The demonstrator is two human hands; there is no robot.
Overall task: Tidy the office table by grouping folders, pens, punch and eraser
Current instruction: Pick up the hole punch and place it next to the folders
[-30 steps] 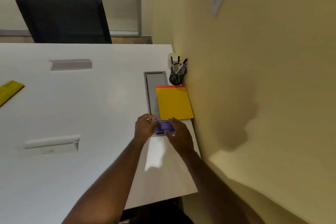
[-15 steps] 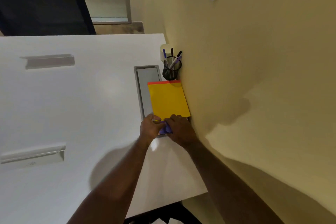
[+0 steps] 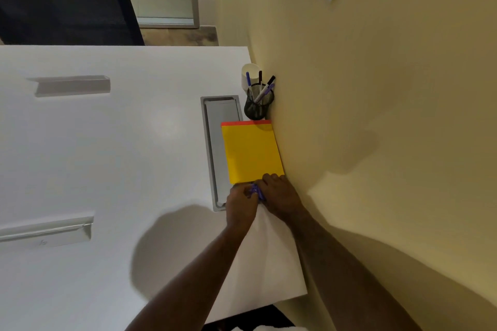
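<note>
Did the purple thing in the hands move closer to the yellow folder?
Yes. The purple thing moved up to the yellow folder's near edge, between both hands.

— What sort of place is this?
— An office. A wide white table [image 3: 113,142] stands against a pale yellow wall [image 3: 376,115], with a grey cable hatch [image 3: 215,148] set into its top.
— Anything else?
— A black mesh pen cup [image 3: 258,107] holding pens [image 3: 262,91] at the far right, yellow folders [image 3: 251,152] beside it, and a dark office chair [image 3: 64,0] on the far side.
</note>
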